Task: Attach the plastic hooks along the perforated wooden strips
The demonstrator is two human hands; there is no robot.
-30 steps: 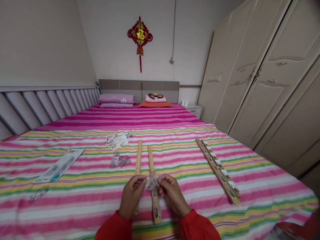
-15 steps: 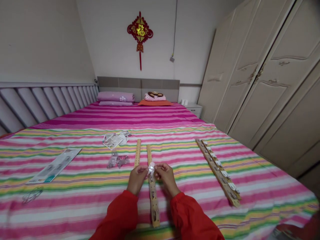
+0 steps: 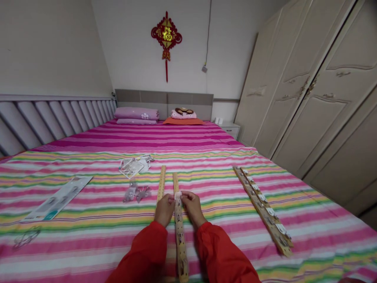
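Note:
My left hand (image 3: 165, 209) and my right hand (image 3: 192, 207) meet over a perforated wooden strip (image 3: 180, 232) lying lengthwise on the striped bedspread (image 3: 88, 220). Together they pinch a small white adhesive hook (image 3: 178, 195) against the strip. A second bare wooden strip (image 3: 161, 184) lies just left of it, partly under my left hand. Both sleeves are red.
Two more wooden strips fitted with several white hooks (image 3: 265, 208) lie to the right. Clear packets of hooks (image 3: 136, 193) and opened wrappers (image 3: 133, 166) sit left of the strips, a long backing card (image 3: 57, 197) further left. Pillows lie by the headboard; a wardrobe stands to the right.
Both hands have moved away from me along the strip, carrying the small white hook, and now hold it down on the strip. The view has tilted slightly.

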